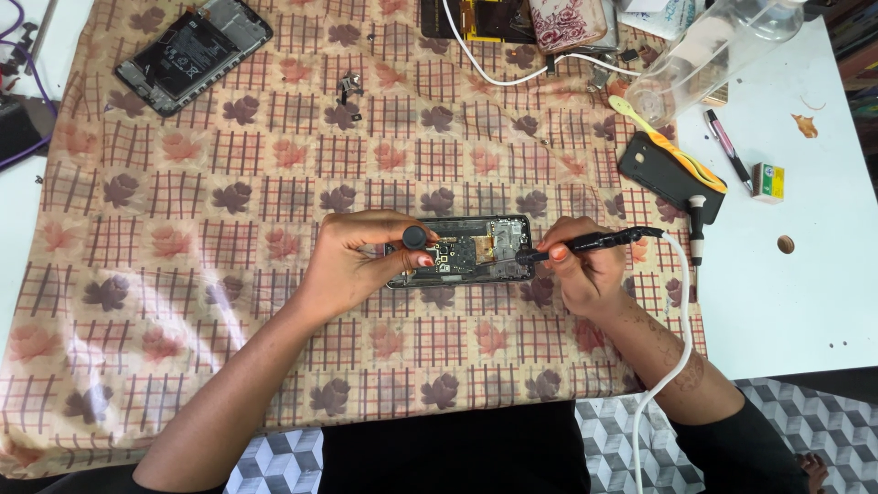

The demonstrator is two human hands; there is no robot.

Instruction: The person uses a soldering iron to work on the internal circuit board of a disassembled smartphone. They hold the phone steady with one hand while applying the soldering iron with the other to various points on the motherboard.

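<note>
A second opened phone (194, 53), clear bottle (709, 50), pen (728, 148), perhaps a small box (767, 181).

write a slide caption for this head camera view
Left hand steadies an opened phone on a patterned cloth while the right hand applies a black tool.

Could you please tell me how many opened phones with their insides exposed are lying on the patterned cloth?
2: one opened phone at the cloth's centre, held by the left hand while the right hand works on it, and another opened phone at the upper left. The clutter along the top edge may hide more.
</note>
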